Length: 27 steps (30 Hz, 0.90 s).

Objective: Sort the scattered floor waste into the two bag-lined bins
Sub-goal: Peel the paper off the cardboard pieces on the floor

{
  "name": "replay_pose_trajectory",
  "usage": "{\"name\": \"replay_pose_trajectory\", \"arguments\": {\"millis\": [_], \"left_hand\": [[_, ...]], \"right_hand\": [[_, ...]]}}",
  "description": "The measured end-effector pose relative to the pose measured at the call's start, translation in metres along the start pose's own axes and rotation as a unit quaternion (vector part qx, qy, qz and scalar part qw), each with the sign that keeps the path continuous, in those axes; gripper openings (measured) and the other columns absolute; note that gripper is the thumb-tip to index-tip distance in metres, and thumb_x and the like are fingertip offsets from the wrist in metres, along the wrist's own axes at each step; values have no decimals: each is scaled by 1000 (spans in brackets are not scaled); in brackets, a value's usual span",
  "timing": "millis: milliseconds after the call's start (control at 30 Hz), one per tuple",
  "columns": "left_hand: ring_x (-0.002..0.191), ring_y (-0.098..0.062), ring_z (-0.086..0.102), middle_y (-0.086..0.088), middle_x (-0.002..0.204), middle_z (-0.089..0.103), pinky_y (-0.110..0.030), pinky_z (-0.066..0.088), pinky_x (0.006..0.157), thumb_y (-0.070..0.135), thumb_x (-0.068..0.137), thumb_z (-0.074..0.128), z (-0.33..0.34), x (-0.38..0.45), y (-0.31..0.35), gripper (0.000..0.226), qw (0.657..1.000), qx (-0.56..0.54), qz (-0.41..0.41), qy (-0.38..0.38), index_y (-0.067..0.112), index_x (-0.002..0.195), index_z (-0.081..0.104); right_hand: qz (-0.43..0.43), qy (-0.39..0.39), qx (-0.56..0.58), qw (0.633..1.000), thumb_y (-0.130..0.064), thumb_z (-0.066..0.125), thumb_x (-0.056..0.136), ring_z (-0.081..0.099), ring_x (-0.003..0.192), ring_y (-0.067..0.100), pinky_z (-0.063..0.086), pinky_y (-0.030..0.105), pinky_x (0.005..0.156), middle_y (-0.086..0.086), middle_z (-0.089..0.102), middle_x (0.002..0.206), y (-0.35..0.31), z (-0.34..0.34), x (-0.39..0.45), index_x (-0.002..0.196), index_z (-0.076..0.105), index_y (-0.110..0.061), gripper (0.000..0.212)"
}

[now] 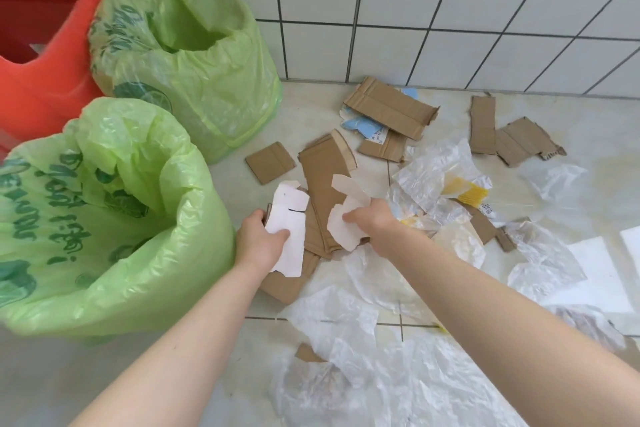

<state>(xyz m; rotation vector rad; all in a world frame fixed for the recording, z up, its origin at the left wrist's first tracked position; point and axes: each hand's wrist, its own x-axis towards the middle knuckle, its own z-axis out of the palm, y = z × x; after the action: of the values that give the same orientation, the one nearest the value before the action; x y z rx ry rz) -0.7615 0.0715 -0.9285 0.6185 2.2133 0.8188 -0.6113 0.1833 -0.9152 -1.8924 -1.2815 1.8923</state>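
Two bins lined with green bags stand at the left: a near bin [114,218] and a far bin [187,59] against the wall. My left hand [258,243] grips a flat white card piece [289,218] just right of the near bin. My right hand [372,222] grips another white card piece [343,215] over a long brown cardboard strip [323,180]. Brown cardboard pieces [388,106] lie near the wall. Clear plastic wrappers [429,170] are scattered to the right and in front.
A red plastic stool [41,45] stands behind the bins at the far left. A white tiled wall [450,10] closes off the back. Crumpled clear plastic [346,333] covers the floor near my arms. A small cardboard square [270,163] lies between the bins and the pile.
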Motion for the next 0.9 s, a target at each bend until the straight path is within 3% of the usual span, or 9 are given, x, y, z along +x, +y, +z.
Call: {"name": "replay_pose_trajectory", "arguments": {"millis": [233,300,500,733,800,900], "left_hand": [[93,-31,61,-8,101,65,-35,49,76,10,83,66,3,-8,-7,24,998,50,17,-21,6,104,56],[90,-32,61,-9,97,65,-35,50,74,8,82,67,4,-10,-9,21,999,36,7,-12,6,99,56],[85,-26,61,-2,91,64,-32,48,69,8,82,69,3,-18,-6,18,997,-67,-38,-25,10,96,57],[86,-24,61,-2,94,65,-32,49,70,8,83,68,-6,-23,1,21,993,-106,-40,-14,14,99,57],[86,-24,62,-2,96,66,-33,50,73,9,83,68,-8,-26,4,21,992,-118,-38,-8,15,100,58],[89,-25,63,-2,99,66,-34,52,75,9,83,68,-14,-32,9,22,990,-136,-27,4,15,102,58]], "right_hand": [[25,-57,77,995,-1,61,84,60,109,36,52,44,76,17,61,121,12,8,-6,129,48,-6,47],[34,-67,93,993,1,59,87,58,111,34,52,47,84,15,60,121,15,4,-8,126,48,-10,42],[43,-91,113,988,2,58,87,58,111,33,51,48,88,12,60,114,24,-8,-9,124,48,-14,41],[6,-90,116,989,3,59,86,58,112,36,51,43,73,15,58,121,18,-6,-20,125,46,-11,43],[-4,-74,117,990,2,60,86,58,112,36,52,44,74,15,59,119,15,-4,-26,122,48,-12,41],[-25,-57,126,990,1,61,86,60,104,32,51,38,63,12,61,113,6,-11,-36,123,49,-12,41]]}}
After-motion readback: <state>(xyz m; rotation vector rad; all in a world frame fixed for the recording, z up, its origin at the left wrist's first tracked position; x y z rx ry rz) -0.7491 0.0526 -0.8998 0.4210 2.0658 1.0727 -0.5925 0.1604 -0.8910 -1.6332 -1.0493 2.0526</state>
